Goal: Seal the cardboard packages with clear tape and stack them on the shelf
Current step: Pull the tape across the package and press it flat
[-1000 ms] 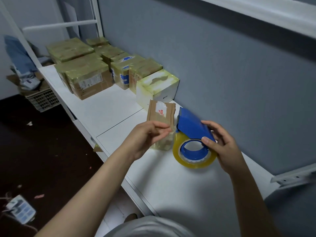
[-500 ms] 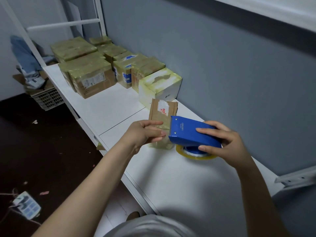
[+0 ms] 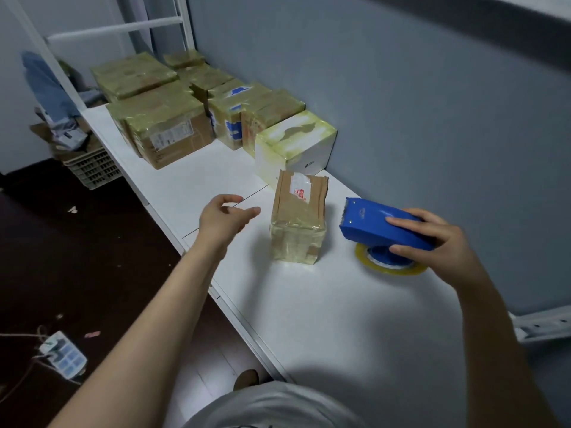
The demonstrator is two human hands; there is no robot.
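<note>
A row of taped boxes [image 3: 163,128] already sits at the far left end of the shelf [image 3: 324,304], against the wall, so most of the job looks done. The left hand [image 3: 222,220] hovers with loosely curled fingers, holding nothing, apart from the small package [image 3: 298,223]. That package stands upright mid-shelf, nearer the wall than the front edge. Glossy tape wraps its near part, while the far part shows bare, creased cardboard and a label, so it probably needs more tape before stacking. Just right of it, the right hand [image 3: 432,242] grips the blue tape dispenser [image 3: 383,223], its roll resting on the shelf.
</note>
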